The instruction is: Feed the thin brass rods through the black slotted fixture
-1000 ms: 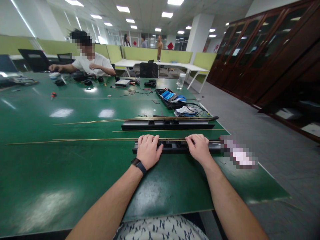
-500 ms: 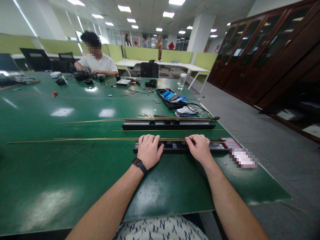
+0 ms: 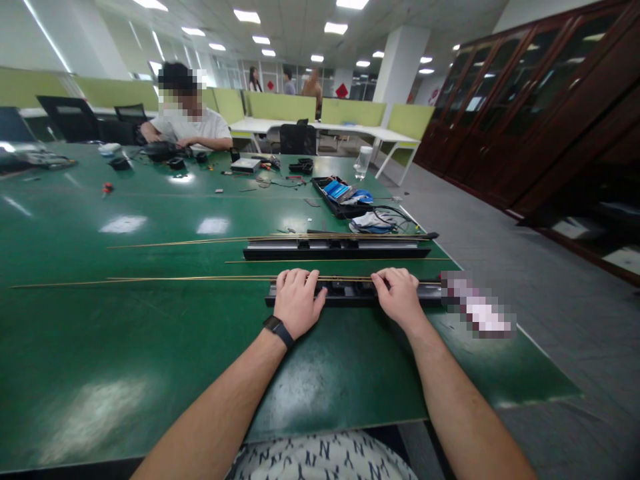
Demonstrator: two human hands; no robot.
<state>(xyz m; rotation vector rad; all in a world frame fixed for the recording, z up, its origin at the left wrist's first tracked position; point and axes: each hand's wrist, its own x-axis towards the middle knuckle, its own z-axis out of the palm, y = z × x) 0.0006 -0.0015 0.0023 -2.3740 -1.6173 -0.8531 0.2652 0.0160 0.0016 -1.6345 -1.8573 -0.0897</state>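
My left hand (image 3: 299,301) lies across a long black rail (image 3: 347,302) on the table, its fingers stretched toward the far side and the thumb held apart. Under those fingers run thin golden rods (image 3: 200,279), which stick out far to the left of the rail. Farther right on the same rail, my right hand (image 3: 401,293) pinches the rods between thumb and bent fingers. The undersides of both hands' fingers are hidden. Just beyond, a single golden rod (image 3: 237,262) lies in front of a second black rail (image 3: 337,255), which has more golden rods (image 3: 200,242) along its far side.
The green table (image 3: 175,373) ends at a right edge near a pixelated pinkish item (image 3: 480,310). Farther back are a black tray (image 3: 340,207) with blue items, a cloth bundle (image 3: 375,222), and a clear cup (image 3: 363,162). Across the table sits a person (image 3: 193,127) in white.
Both hands keep their places on the rail and rods. The view has shifted very slightly, and the person across leans a little to the left.
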